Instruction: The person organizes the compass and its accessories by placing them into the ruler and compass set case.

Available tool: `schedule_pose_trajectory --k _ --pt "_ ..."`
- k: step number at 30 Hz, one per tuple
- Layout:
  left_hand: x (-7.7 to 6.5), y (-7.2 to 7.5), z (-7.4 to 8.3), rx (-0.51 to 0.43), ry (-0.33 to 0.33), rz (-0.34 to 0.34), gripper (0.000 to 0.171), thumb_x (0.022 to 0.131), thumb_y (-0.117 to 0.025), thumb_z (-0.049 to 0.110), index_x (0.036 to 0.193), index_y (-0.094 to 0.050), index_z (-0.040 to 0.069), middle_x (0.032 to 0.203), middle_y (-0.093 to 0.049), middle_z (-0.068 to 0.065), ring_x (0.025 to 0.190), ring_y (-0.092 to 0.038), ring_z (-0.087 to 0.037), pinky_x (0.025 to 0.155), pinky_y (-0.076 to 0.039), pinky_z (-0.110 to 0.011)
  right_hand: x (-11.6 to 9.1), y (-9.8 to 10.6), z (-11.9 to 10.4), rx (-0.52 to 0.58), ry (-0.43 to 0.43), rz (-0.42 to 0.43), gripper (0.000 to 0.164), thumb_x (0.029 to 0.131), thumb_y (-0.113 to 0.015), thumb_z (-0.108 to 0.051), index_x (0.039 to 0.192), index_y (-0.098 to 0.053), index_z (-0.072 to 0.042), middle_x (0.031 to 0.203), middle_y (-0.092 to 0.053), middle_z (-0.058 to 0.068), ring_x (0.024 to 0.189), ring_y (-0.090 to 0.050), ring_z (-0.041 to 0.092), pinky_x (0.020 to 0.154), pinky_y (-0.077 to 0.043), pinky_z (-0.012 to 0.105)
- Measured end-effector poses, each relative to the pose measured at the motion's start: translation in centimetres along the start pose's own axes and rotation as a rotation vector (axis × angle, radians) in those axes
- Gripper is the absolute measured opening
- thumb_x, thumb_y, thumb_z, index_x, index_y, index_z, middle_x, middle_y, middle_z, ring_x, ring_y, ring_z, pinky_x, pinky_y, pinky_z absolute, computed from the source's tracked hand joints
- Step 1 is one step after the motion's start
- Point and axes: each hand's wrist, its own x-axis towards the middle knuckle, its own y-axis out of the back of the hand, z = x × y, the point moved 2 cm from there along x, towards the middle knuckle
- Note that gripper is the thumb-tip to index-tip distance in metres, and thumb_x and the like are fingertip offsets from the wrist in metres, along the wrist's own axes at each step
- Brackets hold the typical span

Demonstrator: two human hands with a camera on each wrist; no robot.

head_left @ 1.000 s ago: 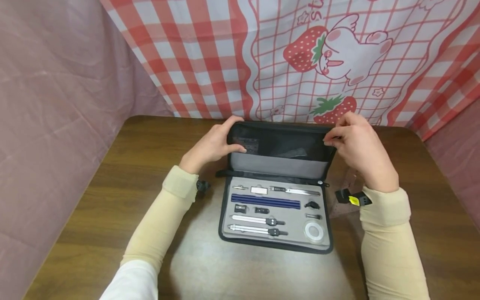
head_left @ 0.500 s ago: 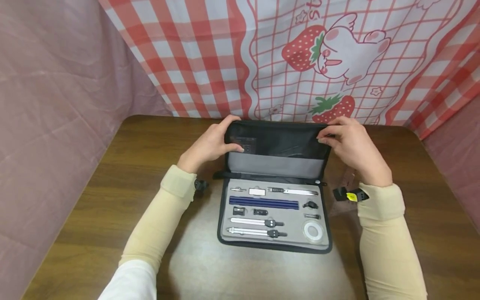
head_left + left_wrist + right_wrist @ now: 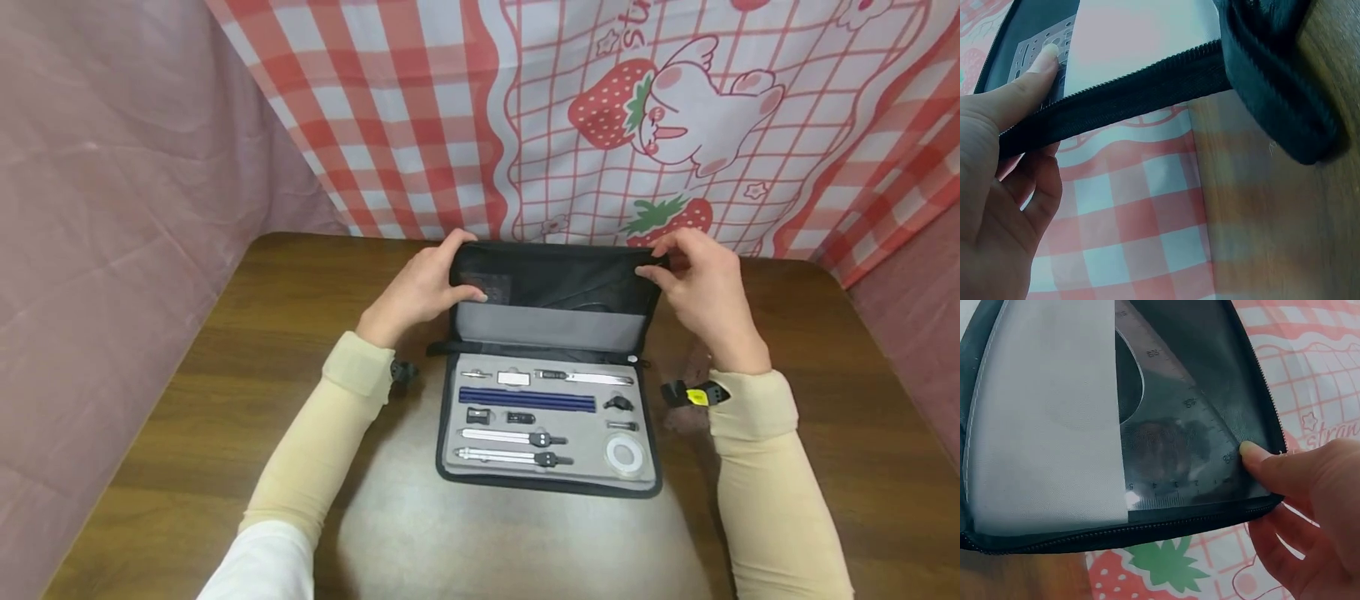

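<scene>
A black zippered drawing-instrument case (image 3: 551,487) lies open on the table, its lid (image 3: 555,329) raised at the back. My left hand (image 3: 416,287) grips the lid's left edge, thumb (image 3: 1029,84) on the inner face and fingers behind. With my right hand (image 3: 705,287) I pinch the lid's upper right corner between thumb and fingers. Behind the lid's grey pocket (image 3: 1047,425) a clear set square (image 3: 1166,456) sits partly hidden; a clear stencil (image 3: 1025,50) shows near my left thumb. The grey tray holds blue pencils (image 3: 525,400), two compasses (image 3: 502,437) and an eraser (image 3: 513,378).
Also in the tray are a sharpener (image 3: 477,415), a metal knife-like tool (image 3: 592,378) and a white ring (image 3: 625,454). A black zip end (image 3: 442,348) sticks out left of the hinge. The wooden table (image 3: 247,367) meets a checked strawberry cloth (image 3: 420,125) at the back.
My right hand has moved slightly left and taken the lid's corner more closely. The set square's clear edge shows less above the pocket in the head view. My left hand stays nearly still.
</scene>
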Motion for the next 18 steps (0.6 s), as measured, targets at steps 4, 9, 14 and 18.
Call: schedule_pose_trajectory --k 4,9,14,18 --pt "0.1 0.0 -0.1 -0.034 -0.009 -0.001 0.073 0.082 -0.083 0.028 0.138 -0.04 0.009 0.104 -0.065 -0.01 0.088 -0.061 -0.021 0.084 -0.049 -0.04 -0.2 1.2 0.6 0.04 -0.112 -0.013 0.024 0.087 -0.078 -0.013 0.104 -0.064 -0.004 0.105 -0.065 0.011 0.095 -0.062 0.027 0.085 -0.053 0.035" --pt "0.3 -0.1 -0.2 -0.063 -0.03 -0.028 0.074 0.082 -0.083 0.028 0.139 -0.04 0.009 0.104 -0.065 -0.008 0.087 -0.06 -0.02 0.084 -0.05 -0.039 -2.2 3.8 4.1 -0.011 -0.35 -0.078 0.038 0.093 -0.069 -0.04 0.11 -0.066 -0.006 0.105 -0.066 0.013 0.088 -0.053 0.025 0.071 -0.042 0.026" --pt "0.4 0.1 -0.4 -0.061 -0.039 -0.034 0.072 0.083 -0.082 0.028 0.139 -0.039 0.009 0.104 -0.064 -0.007 0.087 -0.06 -0.019 0.083 -0.05 -0.038 -5.0 3.6 8.7 -0.107 -0.48 -0.377 0.062 0.095 -0.06 -0.054 0.121 -0.058 0.003 0.114 -0.059 0.029 0.096 -0.052 0.042 0.076 -0.044 0.056" --pt "0.2 0.2 -0.6 -0.056 -0.036 -0.033 0.072 0.084 -0.081 0.027 0.139 -0.039 0.008 0.103 -0.064 -0.009 0.088 -0.06 -0.02 0.085 -0.05 -0.039 -6.8 2.8 10.7 -0.233 -0.555 -0.595 0.1 0.088 -0.051 -0.074 0.128 -0.046 0.018 0.119 -0.039 0.044 0.106 -0.033 0.059 0.084 -0.036 0.073"
